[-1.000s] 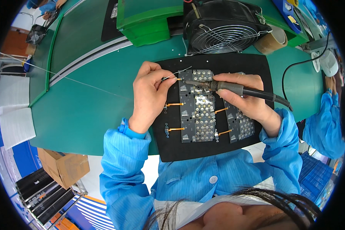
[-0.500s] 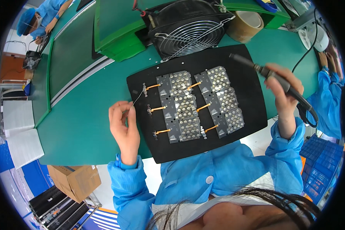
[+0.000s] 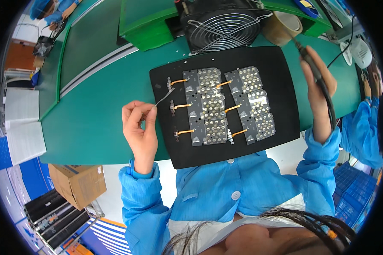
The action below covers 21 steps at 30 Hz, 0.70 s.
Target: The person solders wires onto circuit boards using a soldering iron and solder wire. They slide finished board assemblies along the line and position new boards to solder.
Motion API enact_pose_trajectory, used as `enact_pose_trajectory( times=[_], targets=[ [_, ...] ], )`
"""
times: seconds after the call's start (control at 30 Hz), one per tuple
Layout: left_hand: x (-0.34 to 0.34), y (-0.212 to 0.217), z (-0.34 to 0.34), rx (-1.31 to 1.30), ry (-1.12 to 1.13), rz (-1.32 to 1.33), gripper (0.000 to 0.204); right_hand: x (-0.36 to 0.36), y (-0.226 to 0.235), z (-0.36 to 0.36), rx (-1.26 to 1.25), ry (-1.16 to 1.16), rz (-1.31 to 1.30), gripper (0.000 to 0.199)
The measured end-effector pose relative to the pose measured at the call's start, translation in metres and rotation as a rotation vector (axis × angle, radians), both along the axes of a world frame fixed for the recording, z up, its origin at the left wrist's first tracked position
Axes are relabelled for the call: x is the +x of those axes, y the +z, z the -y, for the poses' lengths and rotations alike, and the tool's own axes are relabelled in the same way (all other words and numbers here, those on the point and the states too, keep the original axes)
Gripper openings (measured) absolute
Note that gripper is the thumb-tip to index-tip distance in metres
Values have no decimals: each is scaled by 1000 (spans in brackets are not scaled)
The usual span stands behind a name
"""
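Swinging farther out past the right edge of the black mat (image 3: 283, 87), across whose middle two columns of circuit boards (image 3: 213, 105) are lying, the right hand (image 3: 326, 79) is grasping a soldering iron (image 3: 303, 50). By the left edge, the left hand (image 3: 140, 126) is pinching a thin wire (image 3: 163, 98). Work is seemingly pausing: the iron is standing well apart from the boards.

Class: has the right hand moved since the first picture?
Yes: the right hand moved rightward, from in front of the fan to beyond its right side.
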State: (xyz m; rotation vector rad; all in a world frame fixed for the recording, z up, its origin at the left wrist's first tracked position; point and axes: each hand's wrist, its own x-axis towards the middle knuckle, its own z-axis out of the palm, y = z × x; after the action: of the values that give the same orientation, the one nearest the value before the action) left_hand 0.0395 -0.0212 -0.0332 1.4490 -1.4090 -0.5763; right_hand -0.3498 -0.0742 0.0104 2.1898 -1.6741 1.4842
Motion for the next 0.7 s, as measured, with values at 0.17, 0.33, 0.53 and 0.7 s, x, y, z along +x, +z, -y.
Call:
enact_pose_trajectory(
  times=[0.17, 0.33, 0.53, 0.7],
  targets=[
    [-5, 19, -7, 42, -42, 121, 8, 70, 13, -24, 254, 590, -55, 37],
    [-5, 22, -11, -23, -77, 177, 11, 112, -6, -23, 322, 767, 64, 33],
    [-8, 20, -13, -7, -86, 146, 11, 118, -19, -22, 323, 781, 42, 35],
    [-11, 17, -9, -21, -110, 141, 12, 117, -20, -22, 324, 781, 30, 35]
  ],
)
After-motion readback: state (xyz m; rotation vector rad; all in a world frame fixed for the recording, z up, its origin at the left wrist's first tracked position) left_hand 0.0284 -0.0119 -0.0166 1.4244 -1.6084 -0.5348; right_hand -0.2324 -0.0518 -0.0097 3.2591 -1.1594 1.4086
